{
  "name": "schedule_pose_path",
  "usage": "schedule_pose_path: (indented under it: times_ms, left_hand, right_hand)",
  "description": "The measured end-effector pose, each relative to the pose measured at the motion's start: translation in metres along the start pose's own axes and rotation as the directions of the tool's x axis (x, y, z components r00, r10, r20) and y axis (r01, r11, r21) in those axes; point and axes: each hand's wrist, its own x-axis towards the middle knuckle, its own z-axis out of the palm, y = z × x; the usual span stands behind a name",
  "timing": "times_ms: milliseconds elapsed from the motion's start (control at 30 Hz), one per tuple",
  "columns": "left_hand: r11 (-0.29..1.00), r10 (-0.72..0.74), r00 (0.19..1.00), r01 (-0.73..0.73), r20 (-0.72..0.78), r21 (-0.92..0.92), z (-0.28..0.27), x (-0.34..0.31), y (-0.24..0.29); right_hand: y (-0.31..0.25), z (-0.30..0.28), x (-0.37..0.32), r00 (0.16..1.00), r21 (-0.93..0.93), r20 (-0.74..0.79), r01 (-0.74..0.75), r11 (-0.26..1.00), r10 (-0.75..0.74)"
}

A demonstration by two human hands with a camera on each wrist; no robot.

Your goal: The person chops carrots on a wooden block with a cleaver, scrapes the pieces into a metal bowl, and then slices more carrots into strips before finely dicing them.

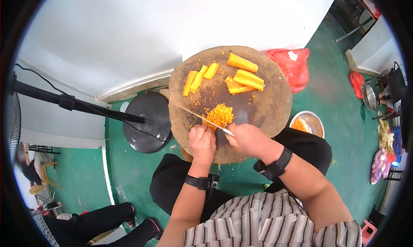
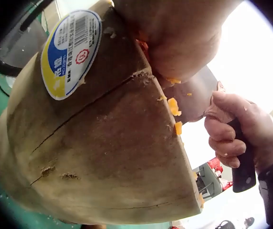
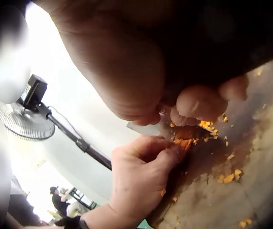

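Note:
My right hand (image 1: 248, 139) grips the black handle (image 2: 244, 167) of a kitchen knife (image 1: 193, 113), its blade slanting across the round wooden chopping block (image 1: 269, 105). Beside the blade, the bent fingers of my left hand (image 1: 202, 142) hold down a piece of carrot (image 3: 184, 143), mostly hidden under them. Finely chopped carrot (image 1: 221, 113) lies heaped on the blade's far side. Farther back on the block are larger carrot pieces, several thin ones (image 1: 198, 78) at left and thicker ones (image 1: 248, 79) at right. Crumbs cling along the block's near rim.
A metal bowl (image 1: 316, 120) with chopped carrot stands on the floor to the right. Behind it lies a red plastic bag (image 1: 292, 68). At left is a fan stand's black base (image 1: 148, 133), its pole crossing leftward. A white wall (image 1: 129, 36) rises behind the block.

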Motion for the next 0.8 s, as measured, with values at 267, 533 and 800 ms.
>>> schedule_pose_path:
  times_ms: [267, 533, 800]
  left_hand:
    - [1.000, 0.020, 0.999, -0.020, -0.025, 0.001, 0.002, 0.000, -0.002]
    - [1.000, 0.013, 1.000, -0.014, -0.008, -0.021, 0.003, -0.003, -0.003]
    - [1.000, 0.016, 1.000, -0.016, -0.014, -0.011, 0.003, -0.002, -0.005]
  right_hand:
    - [-0.013, -0.011, -0.023, 0.986, -0.028, 0.132, -0.101, 0.995, 0.104]
    - [-0.001, 0.006, 0.002, 1.000, 0.055, 0.013, 0.005, 0.998, -0.006]
    - [-0.009, -0.013, -0.020, 0.990, 0.067, 0.127, -0.068, 0.995, 0.059]
